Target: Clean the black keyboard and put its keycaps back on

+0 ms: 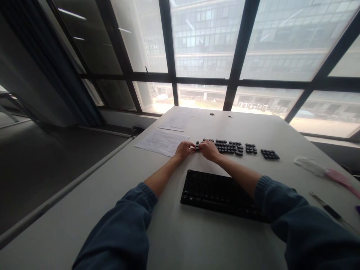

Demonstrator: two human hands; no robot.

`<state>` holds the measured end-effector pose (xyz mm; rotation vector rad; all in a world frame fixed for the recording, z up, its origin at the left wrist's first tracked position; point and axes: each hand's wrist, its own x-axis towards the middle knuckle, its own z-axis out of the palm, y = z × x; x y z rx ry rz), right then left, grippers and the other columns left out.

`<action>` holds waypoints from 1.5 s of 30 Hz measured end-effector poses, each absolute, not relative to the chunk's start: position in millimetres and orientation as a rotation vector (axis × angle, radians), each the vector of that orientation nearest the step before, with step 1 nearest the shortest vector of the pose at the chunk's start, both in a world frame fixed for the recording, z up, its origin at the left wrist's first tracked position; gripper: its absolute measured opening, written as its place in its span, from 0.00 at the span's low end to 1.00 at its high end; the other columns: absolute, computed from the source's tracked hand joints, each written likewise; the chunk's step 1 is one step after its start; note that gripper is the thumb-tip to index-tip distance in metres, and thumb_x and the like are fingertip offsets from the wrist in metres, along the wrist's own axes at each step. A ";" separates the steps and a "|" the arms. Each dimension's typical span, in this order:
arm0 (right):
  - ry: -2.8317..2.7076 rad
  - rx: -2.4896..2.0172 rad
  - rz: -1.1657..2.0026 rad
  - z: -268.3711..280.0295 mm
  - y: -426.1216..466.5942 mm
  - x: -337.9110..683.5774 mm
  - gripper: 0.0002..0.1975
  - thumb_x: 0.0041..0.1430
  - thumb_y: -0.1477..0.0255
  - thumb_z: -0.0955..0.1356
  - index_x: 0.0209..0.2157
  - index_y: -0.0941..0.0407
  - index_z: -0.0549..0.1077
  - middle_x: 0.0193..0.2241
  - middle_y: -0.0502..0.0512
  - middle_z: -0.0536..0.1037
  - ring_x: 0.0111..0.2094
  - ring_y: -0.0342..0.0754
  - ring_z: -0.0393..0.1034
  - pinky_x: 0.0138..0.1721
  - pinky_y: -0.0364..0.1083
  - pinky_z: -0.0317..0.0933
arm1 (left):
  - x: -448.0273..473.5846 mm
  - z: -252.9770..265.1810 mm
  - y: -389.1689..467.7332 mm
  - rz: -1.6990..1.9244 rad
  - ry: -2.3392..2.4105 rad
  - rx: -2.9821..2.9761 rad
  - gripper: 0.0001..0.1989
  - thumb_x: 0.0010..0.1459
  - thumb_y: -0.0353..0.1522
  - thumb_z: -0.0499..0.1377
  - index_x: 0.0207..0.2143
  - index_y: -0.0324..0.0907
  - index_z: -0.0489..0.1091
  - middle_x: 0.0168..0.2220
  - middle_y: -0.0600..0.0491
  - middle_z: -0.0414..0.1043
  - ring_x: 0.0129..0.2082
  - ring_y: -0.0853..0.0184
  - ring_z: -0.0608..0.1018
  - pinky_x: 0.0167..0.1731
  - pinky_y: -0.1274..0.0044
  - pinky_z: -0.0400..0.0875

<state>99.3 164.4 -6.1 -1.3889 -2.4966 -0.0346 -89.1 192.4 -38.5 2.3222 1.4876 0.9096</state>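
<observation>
Loose black keycaps [227, 149] lie in rows, grouped like a keyboard layout, on the white table. At the left end of these rows, my left hand [184, 150] has its thumb and fingers closed at the edge of a keycap. My right hand [209, 150] reaches over the same end, fingers curled down on the keycaps and partly hiding them. The exact keycap under each fingertip is too small to make out. Nearer to me lies a black keyboard [209, 187], its upper part looking bare of keycaps; my right forearm and sleeve cover its right side.
Printed sheets [164, 141] lie left of the keycaps, with more paper behind. Smaller keycap groups [270, 154] sit farther right. A clear and pink item [332, 173] and a thin tool with a dark handle [332, 212] lie at right. Windows stand beyond the table [253, 125].
</observation>
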 end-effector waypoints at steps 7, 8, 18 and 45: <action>-2.332 -1.369 0.019 12.1 134.2 113.8 0.08 0.62 0.77 0.67 0.36 0.56 0.80 0.39 0.58 0.81 0.46 0.53 0.70 0.47 0.47 0.59 | -106.8 -10.9 155.6 1.018 1.459 2.244 0.08 0.55 0.34 0.67 0.38 0.42 0.82 0.35 0.51 0.82 0.32 0.66 0.77 0.38 0.76 0.71; -2.286 -1.353 0.077 14.9 124.3 116.9 0.07 0.61 0.76 0.68 0.36 0.56 0.80 0.38 0.58 0.81 0.44 0.52 0.71 0.46 0.47 0.60 | -112.4 -5.3 142.8 1.037 1.430 2.225 0.09 0.56 0.35 0.67 0.39 0.41 0.82 0.36 0.50 0.82 0.32 0.66 0.77 0.37 0.76 0.71; -2.089 -1.156 0.806 10.8 4.0 110.2 0.04 0.54 0.76 0.71 0.30 0.56 0.80 0.25 0.49 0.79 0.27 0.44 0.70 0.31 0.42 0.59 | -136.8 -1.4 3.7 0.944 1.095 1.961 0.10 0.59 0.37 0.66 0.41 0.44 0.82 0.39 0.49 0.80 0.35 0.67 0.77 0.33 0.78 0.68; -2.167 -1.165 0.557 -5.4 -21.5 91.6 0.06 0.58 0.79 0.70 0.32 0.55 0.79 0.35 0.55 0.79 0.37 0.49 0.73 0.43 0.45 0.63 | -135.7 -16.0 -8.1 0.982 0.985 2.454 0.06 0.62 0.32 0.63 0.39 0.47 0.81 0.38 0.51 0.79 0.39 0.65 0.74 0.43 0.72 0.70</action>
